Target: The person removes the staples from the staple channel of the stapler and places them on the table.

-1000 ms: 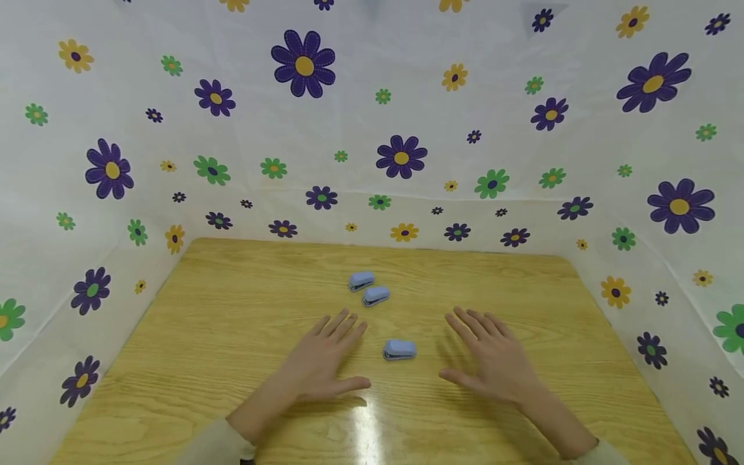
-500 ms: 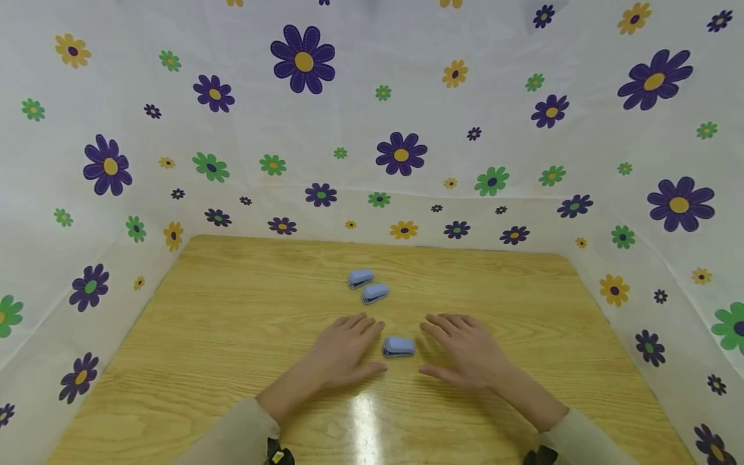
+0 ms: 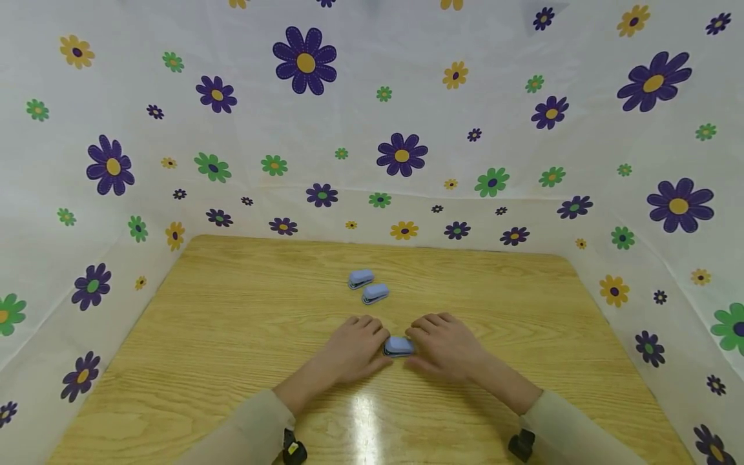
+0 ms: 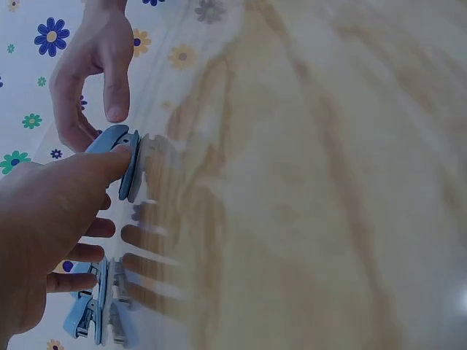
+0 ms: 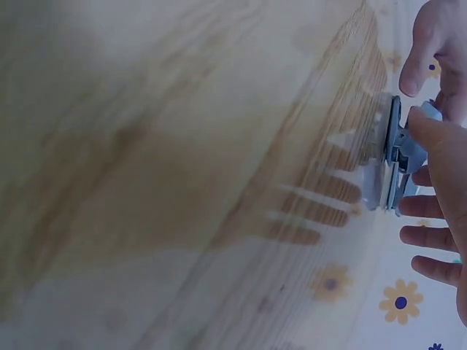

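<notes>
A small light-blue stapler (image 3: 398, 347) lies on the wooden table in the head view, between both hands. My left hand (image 3: 357, 352) is at its left end, index fingertip right at the edge and thumb low in front. On the other side my right hand (image 3: 444, 349) has its fingertips close to the right end. Each hand's fingers are bent loosely around the gap rather than closed. In the left wrist view the left thumb overlaps the stapler (image 4: 108, 138); in the right wrist view the right thumb overlaps it (image 5: 414, 152).
Two more light-blue staplers, one farther back (image 3: 361, 278) and one just in front of it (image 3: 375, 294), lie beyond the hands. The wooden table (image 3: 232, 310) is bordered by a white flowered cloth (image 3: 488, 142) at the back and sides.
Both hands have moved inward from wide apart to either end of the nearest stapler, their fingers bending more. The staplers have stayed in place.
</notes>
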Available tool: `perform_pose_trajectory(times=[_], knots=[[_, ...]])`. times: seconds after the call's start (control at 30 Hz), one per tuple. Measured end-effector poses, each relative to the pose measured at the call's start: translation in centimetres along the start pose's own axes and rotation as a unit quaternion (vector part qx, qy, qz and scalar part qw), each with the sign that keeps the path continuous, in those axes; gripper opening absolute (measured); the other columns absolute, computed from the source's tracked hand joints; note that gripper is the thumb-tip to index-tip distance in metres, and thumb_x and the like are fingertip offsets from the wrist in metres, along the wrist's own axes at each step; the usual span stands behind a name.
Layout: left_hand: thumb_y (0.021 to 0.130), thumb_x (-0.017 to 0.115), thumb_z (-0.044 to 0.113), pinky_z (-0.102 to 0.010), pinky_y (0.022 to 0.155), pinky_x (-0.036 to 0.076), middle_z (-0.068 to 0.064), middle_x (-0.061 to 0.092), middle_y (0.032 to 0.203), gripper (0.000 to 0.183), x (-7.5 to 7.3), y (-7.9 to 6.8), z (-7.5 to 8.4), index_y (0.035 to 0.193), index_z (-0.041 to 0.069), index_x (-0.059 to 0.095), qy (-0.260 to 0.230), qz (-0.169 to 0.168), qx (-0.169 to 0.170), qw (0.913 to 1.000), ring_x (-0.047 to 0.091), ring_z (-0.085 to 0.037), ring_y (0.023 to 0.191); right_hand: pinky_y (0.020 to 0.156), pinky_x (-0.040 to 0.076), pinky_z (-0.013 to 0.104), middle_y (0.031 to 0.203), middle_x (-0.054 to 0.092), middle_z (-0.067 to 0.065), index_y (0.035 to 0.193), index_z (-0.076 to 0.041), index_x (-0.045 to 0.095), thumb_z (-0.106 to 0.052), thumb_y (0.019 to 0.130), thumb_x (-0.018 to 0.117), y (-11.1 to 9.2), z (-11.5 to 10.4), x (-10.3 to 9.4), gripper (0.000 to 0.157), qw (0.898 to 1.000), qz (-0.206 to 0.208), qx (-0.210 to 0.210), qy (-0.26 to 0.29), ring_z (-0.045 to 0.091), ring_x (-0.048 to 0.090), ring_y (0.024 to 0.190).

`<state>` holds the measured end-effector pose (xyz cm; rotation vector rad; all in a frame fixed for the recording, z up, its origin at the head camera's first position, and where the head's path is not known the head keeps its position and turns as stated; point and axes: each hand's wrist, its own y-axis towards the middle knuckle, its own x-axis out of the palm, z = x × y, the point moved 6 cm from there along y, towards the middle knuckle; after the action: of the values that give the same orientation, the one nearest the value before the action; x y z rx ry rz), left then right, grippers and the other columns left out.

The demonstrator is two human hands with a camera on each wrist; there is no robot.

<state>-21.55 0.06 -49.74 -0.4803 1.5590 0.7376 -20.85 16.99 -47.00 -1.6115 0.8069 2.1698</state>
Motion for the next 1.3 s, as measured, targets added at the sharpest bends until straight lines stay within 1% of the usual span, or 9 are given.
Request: perform_pose_trajectory(times=[0.13, 0.23, 0.37, 0.5, 0.7, 0.8, 1.0, 1.17, 1.3], knots=[[0.106, 0.057, 0.053, -0.035, 0.092, 0.056, 0.003, 0.071, 0.117, 0.036, 0.0, 0.3, 0.4, 0.114, 0.02, 0.069, 0.012, 0.019, 0.008, 0.9997, 0.066, -0.016, 0.11, 0.091, 0.059, 0.039, 0.106, 0.075, -0.002, 0.109, -0.019, 0.073, -0.048, 0.093, 0.077, 0.0, -0.1, 0.1, 0.033, 0.999, 0.02, -0.014, -0.021, 0.019, 0.072, 0.103], [0.108, 0.053, 0.05, -0.035, 0.092, 0.056, 0.003, 0.072, 0.117, 0.034, 0.1, 0.6, 0.6, 0.115, 0.021, 0.069, 0.015, 0.021, 0.011, 0.9996, 0.066, -0.016, 0.109, 0.09, 0.059, 0.039, 0.101, 0.074, -0.003, 0.104, -0.019, 0.072, -0.043, 0.094, 0.078, -0.2, -0.2, 0.2, 0.027, 0.999, 0.021, -0.015, -0.03, 0.019, 0.072, 0.1], [0.109, 0.053, 0.048, -0.035, 0.093, 0.056, 0.004, 0.071, 0.117, 0.032, 0.4, 1.2, 1.0, 0.117, 0.021, 0.069, 0.019, 0.013, 0.013, 0.9996, 0.066, -0.016, 0.109, 0.088, 0.06, 0.039, 0.1, 0.075, -0.001, 0.103, -0.018, 0.072, -0.043, 0.094, 0.078, -0.7, 0.0, 0.1, 0.027, 0.999, 0.015, -0.005, -0.035, 0.02, 0.072, 0.099], [0.108, 0.055, 0.047, -0.035, 0.091, 0.056, 0.003, 0.071, 0.114, 0.032, 0.5, 2.0, 1.7, 0.115, 0.02, 0.07, 0.022, 0.011, 0.016, 0.9996, 0.066, -0.016, 0.107, 0.086, 0.061, 0.039, 0.099, 0.075, -0.001, 0.102, -0.017, 0.072, -0.042, 0.092, 0.08, -1.4, 0.4, -0.1, 0.028, 0.999, 0.021, 0.0, -0.041, 0.021, 0.073, 0.098], [0.109, 0.052, 0.048, -0.032, 0.089, 0.055, 0.004, 0.07, 0.114, 0.034, 0.3, 3.5, 2.9, 0.115, 0.02, 0.07, 0.028, 0.006, 0.024, 0.9993, 0.065, -0.015, 0.105, 0.083, 0.061, 0.04, 0.099, 0.075, 0.0, 0.103, -0.016, 0.073, -0.041, 0.091, 0.082, -2.8, 1.4, 0.0, 0.029, 0.999, 0.016, 0.017, -0.049, 0.021, 0.073, 0.097], [0.11, 0.051, 0.048, -0.032, 0.09, 0.055, 0.004, 0.07, 0.114, 0.034, 0.6, 4.4, 3.4, 0.117, 0.021, 0.069, 0.03, 0.001, 0.026, 0.9992, 0.064, -0.014, 0.106, 0.083, 0.061, 0.04, 0.1, 0.076, 0.0, 0.104, -0.016, 0.074, -0.04, 0.091, 0.082, -3.5, 2.0, -0.2, 0.028, 0.999, 0.014, 0.029, -0.044, 0.022, 0.073, 0.097], [0.11, 0.049, 0.052, -0.032, 0.092, 0.055, 0.006, 0.07, 0.117, 0.038, 1.3, 6.0, 4.2, 0.12, 0.023, 0.07, 0.044, -0.004, 0.033, 0.9985, 0.065, -0.013, 0.109, 0.08, 0.06, 0.04, 0.098, 0.075, 0.0, 0.102, -0.016, 0.074, -0.038, 0.087, 0.086, -4.9, 3.0, -0.6, 0.029, 0.998, 0.027, 0.048, -0.038, 0.022, 0.073, 0.094], [0.109, 0.048, 0.054, -0.032, 0.092, 0.055, 0.006, 0.07, 0.118, 0.039, 1.6, 7.4, 4.9, 0.121, 0.024, 0.069, 0.044, -0.011, 0.036, 0.9983, 0.065, -0.013, 0.109, 0.083, 0.06, 0.041, 0.1, 0.075, 0.0, 0.104, -0.016, 0.073, -0.038, 0.09, 0.083, -5.8, 3.9, -0.5, 0.028, 0.997, 0.003, 0.066, -0.035, 0.022, 0.072, 0.096], [0.11, 0.048, 0.053, -0.031, 0.091, 0.055, 0.007, 0.069, 0.116, 0.037, 2.1, 8.5, 5.4, 0.121, 0.024, 0.069, 0.045, 0.0, 0.044, 0.998, 0.065, -0.012, 0.107, 0.081, 0.061, 0.04, 0.1, 0.075, 0.0, 0.104, -0.014, 0.074, -0.036, 0.09, 0.083, -6.6, 4.8, -0.5, 0.028, 0.997, -0.005, 0.073, -0.035, 0.021, 0.072, 0.094]])
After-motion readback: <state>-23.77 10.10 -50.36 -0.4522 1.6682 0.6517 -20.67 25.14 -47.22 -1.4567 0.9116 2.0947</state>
